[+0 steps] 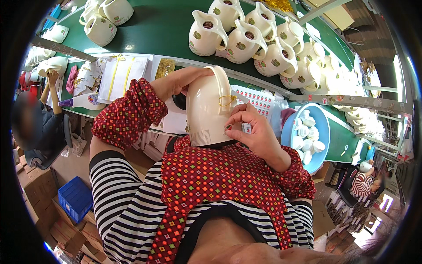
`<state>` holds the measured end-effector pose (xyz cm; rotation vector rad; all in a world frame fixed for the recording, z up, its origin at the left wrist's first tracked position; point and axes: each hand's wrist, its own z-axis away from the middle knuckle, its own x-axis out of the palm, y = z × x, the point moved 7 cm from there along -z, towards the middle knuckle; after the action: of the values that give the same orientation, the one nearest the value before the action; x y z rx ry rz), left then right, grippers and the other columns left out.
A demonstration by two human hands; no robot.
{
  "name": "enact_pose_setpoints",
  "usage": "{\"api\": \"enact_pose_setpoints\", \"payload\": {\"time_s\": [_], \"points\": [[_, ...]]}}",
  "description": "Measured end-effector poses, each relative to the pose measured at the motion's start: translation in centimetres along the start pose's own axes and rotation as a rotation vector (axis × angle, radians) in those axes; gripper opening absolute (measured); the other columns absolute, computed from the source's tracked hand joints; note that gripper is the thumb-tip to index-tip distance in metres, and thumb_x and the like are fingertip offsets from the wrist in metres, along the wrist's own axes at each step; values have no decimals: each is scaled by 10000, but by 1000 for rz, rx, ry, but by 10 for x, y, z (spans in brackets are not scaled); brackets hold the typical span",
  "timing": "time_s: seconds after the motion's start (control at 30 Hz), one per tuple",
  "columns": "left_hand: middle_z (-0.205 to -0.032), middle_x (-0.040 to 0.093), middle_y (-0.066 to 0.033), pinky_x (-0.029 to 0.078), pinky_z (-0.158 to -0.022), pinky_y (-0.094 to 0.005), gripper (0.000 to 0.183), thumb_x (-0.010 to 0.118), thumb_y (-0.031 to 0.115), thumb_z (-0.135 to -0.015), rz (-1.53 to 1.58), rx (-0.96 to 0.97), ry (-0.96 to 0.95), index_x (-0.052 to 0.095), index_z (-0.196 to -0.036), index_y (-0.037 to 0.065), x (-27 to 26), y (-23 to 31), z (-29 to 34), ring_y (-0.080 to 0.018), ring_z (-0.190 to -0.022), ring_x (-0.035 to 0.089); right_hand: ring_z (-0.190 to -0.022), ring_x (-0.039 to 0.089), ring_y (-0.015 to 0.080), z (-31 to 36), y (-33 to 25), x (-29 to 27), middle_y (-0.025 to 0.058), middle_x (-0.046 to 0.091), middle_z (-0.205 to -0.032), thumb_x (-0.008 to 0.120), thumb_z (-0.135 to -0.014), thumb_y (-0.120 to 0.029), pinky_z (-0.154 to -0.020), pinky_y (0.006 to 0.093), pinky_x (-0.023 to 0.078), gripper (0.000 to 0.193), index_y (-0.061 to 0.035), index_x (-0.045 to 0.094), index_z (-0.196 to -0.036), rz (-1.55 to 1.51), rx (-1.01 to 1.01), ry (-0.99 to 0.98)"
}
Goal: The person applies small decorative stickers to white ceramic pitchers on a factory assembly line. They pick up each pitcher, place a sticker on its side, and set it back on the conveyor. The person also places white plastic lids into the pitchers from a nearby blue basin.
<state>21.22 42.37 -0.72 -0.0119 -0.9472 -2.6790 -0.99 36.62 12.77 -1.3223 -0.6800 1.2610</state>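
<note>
A cream jug [203, 110] is held in front of my body, its curved handle facing right and a gold tie [227, 100] looped round the handle. My left hand [187, 82] is closed over the jug's far end, its fingertips partly hidden. Beside the jug's right side, my right hand [252, 127] pinches a small dark round sticker [228, 127] between thumb and finger. A white tag [239, 97] hangs near the handle, close to that hand. Just beyond lies a sheet of small red-and-green stickers [260, 99].
Several finished-looking cream jugs [247, 40] crowd the green bench [154, 28]. At right, a blue basin [323, 152] holds white lids. White papers [121, 75] and a purple-capped bottle [81, 101] lie at left. A blue crate [75, 200] stands below; co-workers sit on both sides.
</note>
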Motion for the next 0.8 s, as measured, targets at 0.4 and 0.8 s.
{"api": "enact_pose_setpoints", "payload": {"time_s": [0.4, 0.8], "points": [[-1201, 756, -92, 609, -882, -403, 606, 668, 572, -948, -10, -7, -51, 710, -1310, 88, -4, -1, 8, -213, -1036, 753, -1152, 538, 271, -9, -5, 6, 88, 528, -1160, 930, -771, -178, -1056, 382, 431, 488, -76, 675, -1175, 133, -23, 84], [-960, 752, -83, 555, -680, -296, 364, 655, 331, -996, -6, 255, -40, 774, -1067, -6, -13, -5, 12, -162, -791, 703, -1526, 321, 413, -22, 63, 34, 264, 315, -1610, 1023, -624, -429, -1276, 492, 262, 1409, 0, 179, -1669, 173, -53, -29]]}}
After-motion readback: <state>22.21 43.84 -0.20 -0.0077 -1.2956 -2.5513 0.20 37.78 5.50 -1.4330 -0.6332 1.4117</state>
